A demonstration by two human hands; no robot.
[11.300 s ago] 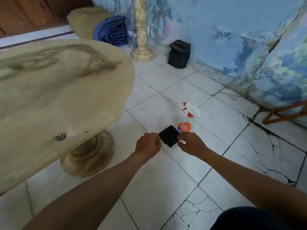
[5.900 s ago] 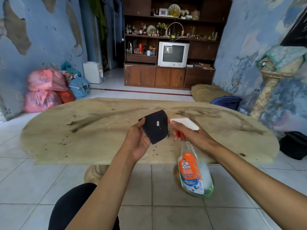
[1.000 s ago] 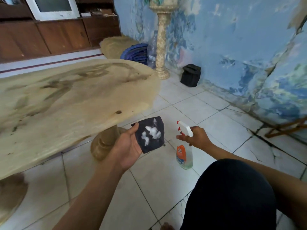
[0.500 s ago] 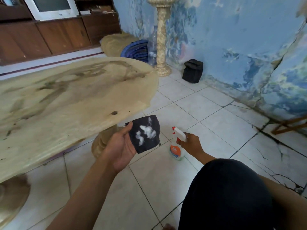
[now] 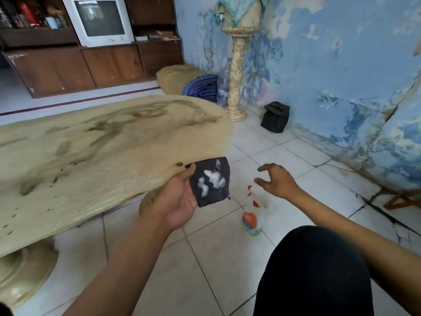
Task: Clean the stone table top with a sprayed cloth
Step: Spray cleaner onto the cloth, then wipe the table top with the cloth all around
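The tabletop (image 5: pixel 95 160) lies to my left; my left hand (image 5: pixel 180 201) holds the cloth (image 5: pixel 210 181) beside its edge. The spray bottle (image 5: pixel 250 218) stands on the floor (image 5: pixel 227 258) (below my right hand (image 5: pixel 276 181)).

Peeling blue-painted walls (image 5: pixel 330 65) meet a floor of white tiles (image 5: pixel 227 258), several of them cracked. A dark wooden cabinet (image 5: pixel 91 65) holds an old white television (image 5: pixel 100 21). A stone pedestal (image 5: pixel 237 71) stands by the wall, with a small black bag (image 5: pixel 275 117) near it.
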